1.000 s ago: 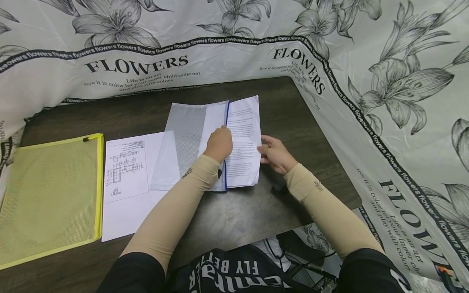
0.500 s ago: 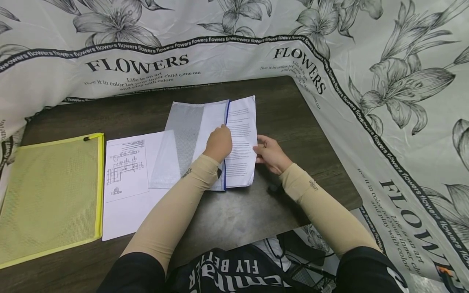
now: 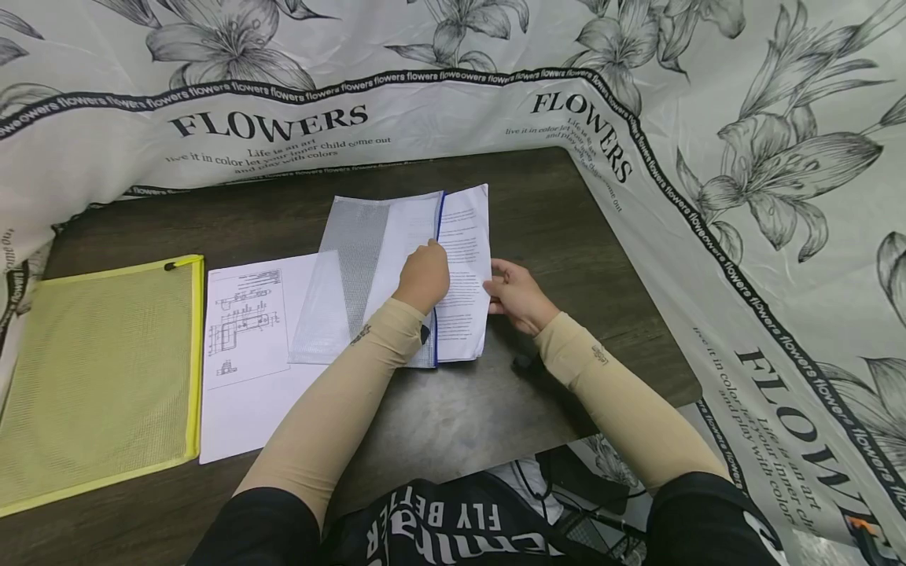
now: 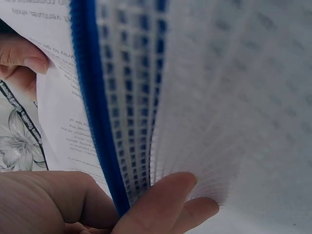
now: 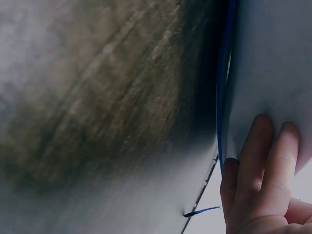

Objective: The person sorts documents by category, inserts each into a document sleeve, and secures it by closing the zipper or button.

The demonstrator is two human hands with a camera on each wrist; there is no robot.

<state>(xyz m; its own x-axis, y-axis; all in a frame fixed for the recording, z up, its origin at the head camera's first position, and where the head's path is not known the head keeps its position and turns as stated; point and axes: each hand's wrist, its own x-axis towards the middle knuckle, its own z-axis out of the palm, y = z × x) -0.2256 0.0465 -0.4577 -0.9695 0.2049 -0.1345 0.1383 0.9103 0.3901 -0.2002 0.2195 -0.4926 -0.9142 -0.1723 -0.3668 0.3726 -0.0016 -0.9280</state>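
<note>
In the head view, a clear mesh zip pouch [image 3: 362,244] with a blue zipper edge lies at the table's middle. A stack of printed papers [image 3: 463,228] is partly inside it, its right strip sticking out past the zipper. My left hand [image 3: 425,275] pinches the pouch's opening edge; the left wrist view shows thumb and finger on the white mesh [image 4: 131,97] beside the blue zipper [image 4: 92,107]. My right hand [image 3: 522,297] holds the papers' right edge, thumb on top. In the right wrist view its fingers [image 5: 278,156] lie straight along the sheets' underside.
A sheet with a technical drawing [image 3: 248,330] lies left of the pouch, partly under it. Farther left is a yellow mesh zip pouch [image 3: 106,377]. The dark table [image 3: 552,212] is bordered by a flower-printed cloth [image 3: 453,118] behind and at right.
The papers have slid left, farther into the pouch, and my right hand has moved left with them. My left hand keeps its place on the pouch edge.
</note>
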